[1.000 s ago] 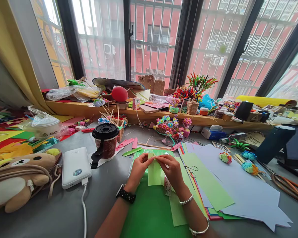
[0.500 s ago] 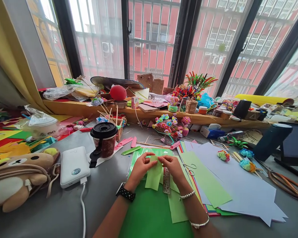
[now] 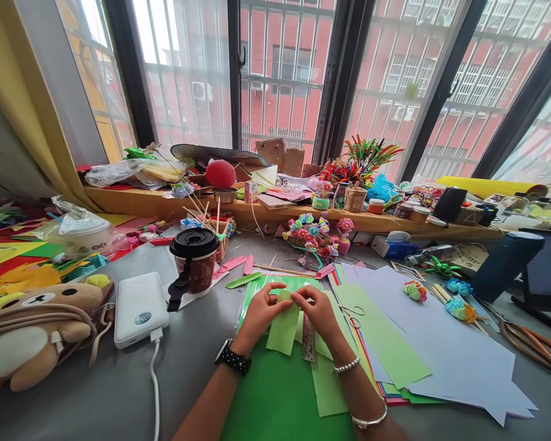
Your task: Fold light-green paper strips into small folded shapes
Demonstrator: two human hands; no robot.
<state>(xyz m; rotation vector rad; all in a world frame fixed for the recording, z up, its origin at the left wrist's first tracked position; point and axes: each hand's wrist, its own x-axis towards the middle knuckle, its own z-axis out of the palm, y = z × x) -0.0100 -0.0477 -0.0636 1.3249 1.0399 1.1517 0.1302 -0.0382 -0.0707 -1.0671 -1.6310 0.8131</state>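
Observation:
Between my two hands hangs a light green paper strip (image 3: pixel 283 331), pinched at its upper edge. My left hand (image 3: pixel 260 313) grips the strip's top from the left with thumb and fingers closed. My right hand (image 3: pixel 319 311) pinches the upper right corner, its fingertips close to the left thumb. Below them a patterned ruler (image 3: pixel 308 340) lies on more light green paper (image 3: pixel 328 386), partly covered by my right hand. Under all this is a bright green sheet (image 3: pixel 266 398). Scissors (image 3: pixel 352 315) rest just right of my right hand, their blades hidden.
A lidded coffee cup (image 3: pixel 195 263) and a white power bank (image 3: pixel 141 309) with a cable stand on the left, beside a plush bear (image 3: pixel 41 331). White paper sheets (image 3: pixel 450 349) cover the right side. Crocheted flowers (image 3: pixel 310 233) stand behind my hands. A dark bottle (image 3: pixel 505 266) is far right.
The whole view has shifted slightly. Both hands keep their pinch on the green strip, with almost no visible movement.

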